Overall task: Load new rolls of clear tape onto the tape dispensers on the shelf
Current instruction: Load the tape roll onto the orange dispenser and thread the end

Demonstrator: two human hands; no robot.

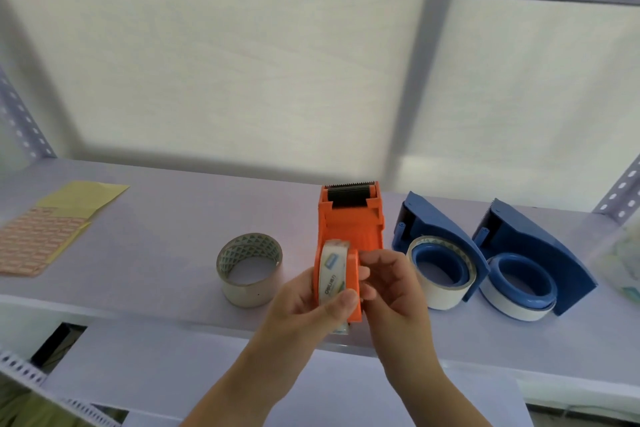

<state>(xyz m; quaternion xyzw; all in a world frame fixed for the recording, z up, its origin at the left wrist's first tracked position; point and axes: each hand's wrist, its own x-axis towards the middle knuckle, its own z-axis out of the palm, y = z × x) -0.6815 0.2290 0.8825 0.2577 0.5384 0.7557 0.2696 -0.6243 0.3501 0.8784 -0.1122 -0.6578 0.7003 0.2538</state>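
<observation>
An orange tape dispenser (349, 222) stands on the pale shelf (156, 253) in the middle, its toothed blade at the far end. A clear tape roll (333, 269) with a printed label sits upright at the dispenser's near end. My left hand (308, 302) grips that roll from the left, thumb on its front. My right hand (391, 282) holds the orange side of the dispenser next to the roll. A loose clear tape roll (249, 269) rests on the shelf to the left. Two blue dispensers (440, 253) (533, 267) with rolls on their hubs lie on their sides at the right.
A yellow envelope and an orange patterned sheet (45, 239) lie at the shelf's left end. Perforated metal uprights (620, 194) frame the shelf. A bagged item (623, 253) sits at the far right edge. A lower shelf shows below the front edge.
</observation>
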